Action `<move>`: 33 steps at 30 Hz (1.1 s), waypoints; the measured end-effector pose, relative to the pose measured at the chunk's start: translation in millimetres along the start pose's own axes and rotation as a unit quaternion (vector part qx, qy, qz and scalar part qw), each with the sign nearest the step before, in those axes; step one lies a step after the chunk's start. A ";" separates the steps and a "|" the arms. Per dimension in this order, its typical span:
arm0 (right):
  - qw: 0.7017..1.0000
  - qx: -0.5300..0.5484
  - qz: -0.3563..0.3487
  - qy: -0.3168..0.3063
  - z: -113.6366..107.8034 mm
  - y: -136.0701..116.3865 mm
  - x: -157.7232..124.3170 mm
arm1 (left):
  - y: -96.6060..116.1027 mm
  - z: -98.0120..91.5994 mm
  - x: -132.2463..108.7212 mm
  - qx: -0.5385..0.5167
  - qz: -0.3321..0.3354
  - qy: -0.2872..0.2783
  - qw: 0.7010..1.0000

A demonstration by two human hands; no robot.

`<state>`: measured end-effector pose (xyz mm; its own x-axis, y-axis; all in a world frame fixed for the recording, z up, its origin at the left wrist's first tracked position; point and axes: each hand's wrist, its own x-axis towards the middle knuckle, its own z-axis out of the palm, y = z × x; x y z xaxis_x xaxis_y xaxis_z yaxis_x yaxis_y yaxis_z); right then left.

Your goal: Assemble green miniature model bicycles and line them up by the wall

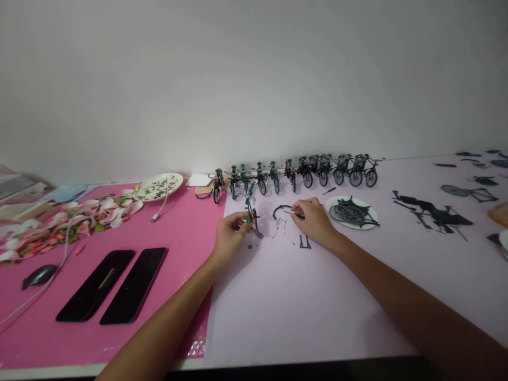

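My left hand (229,232) pinches a small green and black model bicycle frame (251,214) and holds it upright over the pale lilac table top (301,307). My right hand (315,218) is closed on a thin dark tool or part whose tip lies by a curved black mudguard piece (280,209). Several tiny screws (279,225) lie between the two hands, and a small black fork piece (305,242) rests just below my right hand.
A row of finished green model bicycles (301,173) lines the wall. A white plate of green wheels (351,212) sits right of my right hand, loose dark parts (431,212) farther right. On the pink mat (79,328) lie two black phones (113,284), a mouse (38,275), a cable and a dish of small parts (158,186).
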<state>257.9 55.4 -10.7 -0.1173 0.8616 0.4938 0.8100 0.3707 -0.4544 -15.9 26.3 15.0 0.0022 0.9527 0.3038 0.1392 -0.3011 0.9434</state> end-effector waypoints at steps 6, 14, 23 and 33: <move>1.000 -0.006 -0.013 -0.022 -3.0 0.1 0.8 | 0.3 -1.3 1.9 -0.004 -0.007 0.009 1.000; 0.996 0.002 -0.057 -0.064 -6.4 -7.5 -0.1 | 3.6 -2.0 2.2 0.007 -0.019 0.013 1.000; 0.981 0.029 -0.153 -0.113 2.9 -18.3 -5.4 | 8.2 -1.5 2.6 -0.006 -0.029 0.021 0.999; 0.960 0.085 -0.187 -0.192 -10.1 -61.7 -25.7 | 10.0 -2.7 4.9 -0.036 -0.042 0.030 0.998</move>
<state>216.7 6.8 12.2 -0.6109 0.7098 0.3506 0.5691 0.7016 -0.4288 -17.2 27.8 26.2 -0.0659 0.9711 0.2292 0.0645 -0.2251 0.9722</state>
